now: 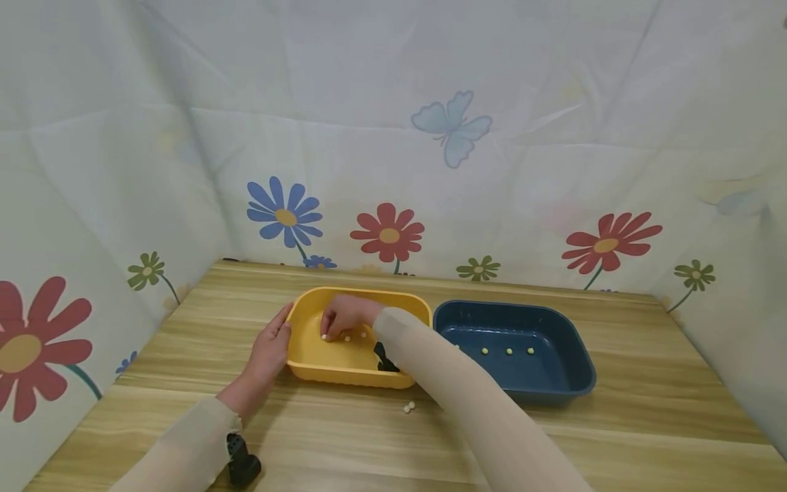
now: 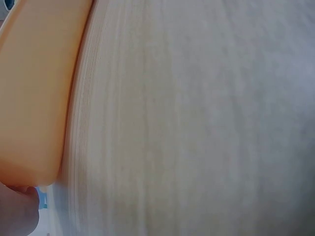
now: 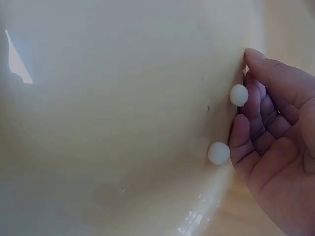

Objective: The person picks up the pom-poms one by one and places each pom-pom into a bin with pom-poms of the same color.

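A yellow tray stands on the wooden table. My left hand grips its left rim; in the left wrist view only a fingertip shows at the tray's end. Reaching over the front rim, my right hand is low inside the tray, pinching a small white ball between thumb and index finger. The right wrist view mostly hides that ball behind the fingers. Two more white balls, one by the curled fingers and another a little further along, lie on the tray floor.
Right of the yellow tray, close beside it, is a dark blue tray with several pale yellow-green balls in a row. Two white balls lie on the table in front. A flowered cloth hangs behind.
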### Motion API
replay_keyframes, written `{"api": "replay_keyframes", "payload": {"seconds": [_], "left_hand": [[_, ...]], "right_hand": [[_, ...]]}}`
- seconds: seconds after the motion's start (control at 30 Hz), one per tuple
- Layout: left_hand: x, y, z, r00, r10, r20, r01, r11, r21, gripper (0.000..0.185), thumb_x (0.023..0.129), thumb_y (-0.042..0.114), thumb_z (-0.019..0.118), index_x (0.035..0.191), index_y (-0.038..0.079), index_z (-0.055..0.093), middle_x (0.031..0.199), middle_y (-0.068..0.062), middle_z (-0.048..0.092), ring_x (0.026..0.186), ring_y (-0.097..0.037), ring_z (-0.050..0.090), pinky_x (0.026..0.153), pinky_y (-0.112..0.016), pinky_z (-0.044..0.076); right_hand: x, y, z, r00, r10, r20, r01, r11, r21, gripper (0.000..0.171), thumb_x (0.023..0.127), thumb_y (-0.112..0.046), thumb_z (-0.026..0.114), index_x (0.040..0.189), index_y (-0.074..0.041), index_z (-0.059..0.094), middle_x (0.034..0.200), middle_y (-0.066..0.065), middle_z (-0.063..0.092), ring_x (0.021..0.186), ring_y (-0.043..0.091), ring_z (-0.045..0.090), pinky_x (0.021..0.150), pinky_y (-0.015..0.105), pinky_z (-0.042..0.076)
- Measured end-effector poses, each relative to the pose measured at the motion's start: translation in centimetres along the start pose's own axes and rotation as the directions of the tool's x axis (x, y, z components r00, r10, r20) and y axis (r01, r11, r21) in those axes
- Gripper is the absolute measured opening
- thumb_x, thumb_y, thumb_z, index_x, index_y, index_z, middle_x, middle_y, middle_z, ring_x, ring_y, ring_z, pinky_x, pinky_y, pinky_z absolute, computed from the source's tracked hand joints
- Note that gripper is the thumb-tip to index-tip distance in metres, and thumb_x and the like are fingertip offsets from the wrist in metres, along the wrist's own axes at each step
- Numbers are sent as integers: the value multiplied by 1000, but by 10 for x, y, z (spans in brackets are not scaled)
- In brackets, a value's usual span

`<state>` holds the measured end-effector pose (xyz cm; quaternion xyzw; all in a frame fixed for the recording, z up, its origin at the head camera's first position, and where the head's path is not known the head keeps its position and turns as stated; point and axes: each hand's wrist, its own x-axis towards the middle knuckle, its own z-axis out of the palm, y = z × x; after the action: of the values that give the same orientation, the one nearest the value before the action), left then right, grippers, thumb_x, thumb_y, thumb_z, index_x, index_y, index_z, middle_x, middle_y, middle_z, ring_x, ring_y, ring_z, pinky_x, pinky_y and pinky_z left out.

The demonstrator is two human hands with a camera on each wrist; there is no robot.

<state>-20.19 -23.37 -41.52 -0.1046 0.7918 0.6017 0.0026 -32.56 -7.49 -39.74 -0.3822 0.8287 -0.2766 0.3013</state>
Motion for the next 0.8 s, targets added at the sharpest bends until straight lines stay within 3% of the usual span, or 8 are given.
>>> {"api": "replay_keyframes", "payload": {"seconds": [0.4, 0.63, 0.8], "left_hand": [[-1, 0, 1, 1000, 5, -13, -5, 1000, 18, 53, 112, 15, 27, 164, 7, 20, 170, -20, 19, 159, -37, 20, 131, -50, 22], [-2, 0, 0, 1000, -12, 2, 12, 1000, 19, 54, 112, 17, 25, 165, 9, 16, 172, -18, 16, 160, -37, 19, 131, -51, 23], [-1, 2, 0, 999, -38, -10, 39, 998, 40, 54, 112, 18, 26, 165, 14, 17, 172, -16, 14, 160, -37, 16, 132, -52, 19]], "right_hand": [[-9, -5, -7, 998, 14, 58, -13, 999, -30, 20, 97, -3, 66, 114, 2, 74, 89, -1, 65, 71, 7, 53, 63, 14, 46], [-14, -13, -19, 996, 28, 79, -24, 999, -44, 26, 98, -7, 65, 122, 1, 71, 114, 12, 73, 83, 7, 56, 76, 14, 51], [-24, -24, -31, 1000, -1, 25, 1, 1000, -7, 28, 100, -13, 65, 125, 0, 69, 125, 15, 71, 95, 8, 61, 90, 21, 59]]}}
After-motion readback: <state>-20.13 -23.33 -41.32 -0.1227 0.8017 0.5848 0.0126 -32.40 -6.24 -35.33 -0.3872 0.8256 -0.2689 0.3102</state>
